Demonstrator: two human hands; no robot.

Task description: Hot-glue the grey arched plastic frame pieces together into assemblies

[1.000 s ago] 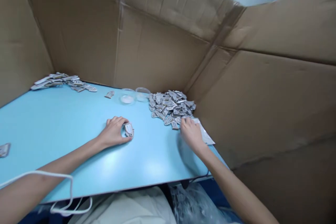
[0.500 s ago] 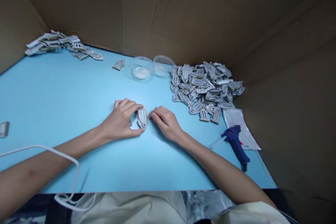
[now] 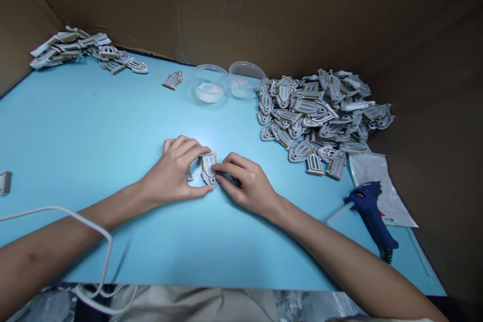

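Note:
My left hand [image 3: 173, 170] grips a small grey-and-white arched window-shaped piece [image 3: 208, 165] between thumb and forefinger, its flat top edge away from me and its arched end toward me. A second, similar piece [image 3: 189, 174] shows partly beneath my left palm. At the right side of the held piece, the fingertips of my right hand [image 3: 247, 181] are drawn together over its face. Whatever lies between those fingertips is too small or hidden to name.
Piles of similar pieces lie at back left [image 3: 71, 50] and right [image 3: 313, 110]. Two clear plastic cups [image 3: 209, 83] with white contents stand at the back. A blue glue gun [image 3: 372, 216] rests by a plastic bag [image 3: 388, 191] at right. A white cable [image 3: 86, 221] crosses my left forearm.
My right hand's fingertips have shifted from the held piece's right edge onto its face, with the fingers less curled. My left hand keeps its grip. The view has shifted slightly.

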